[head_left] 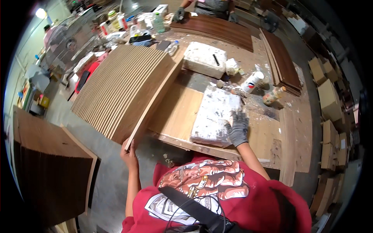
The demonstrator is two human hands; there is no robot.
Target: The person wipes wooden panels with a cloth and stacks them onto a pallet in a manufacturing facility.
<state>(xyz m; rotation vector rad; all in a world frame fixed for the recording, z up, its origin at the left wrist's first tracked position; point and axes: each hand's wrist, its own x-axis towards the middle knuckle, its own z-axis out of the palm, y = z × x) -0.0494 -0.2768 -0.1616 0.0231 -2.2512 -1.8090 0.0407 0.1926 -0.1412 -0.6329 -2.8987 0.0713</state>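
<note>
My bare left hand (129,152) is closed round the near end of a long wooden board (155,99). That board stands on edge against a stack of similar boards (120,83) with ribbed edges. In a grey knit glove, my right hand (237,129) lies with fingers stretched along the right side of a white block (214,114) smeared with dark stains. This block rests on the pale wooden tabletop (175,112), close to its front edge. A second white block (205,58), carrying a small black strip, sits farther back.
Right of the blocks are a white can (252,81) and a bottle (274,96). Dark brown panels (217,29) lie at the far side, where a gloved person stands. A fan (70,43) is at left; more boards (52,167) stand at lower left. Cardboard boxes (329,101) line the right.
</note>
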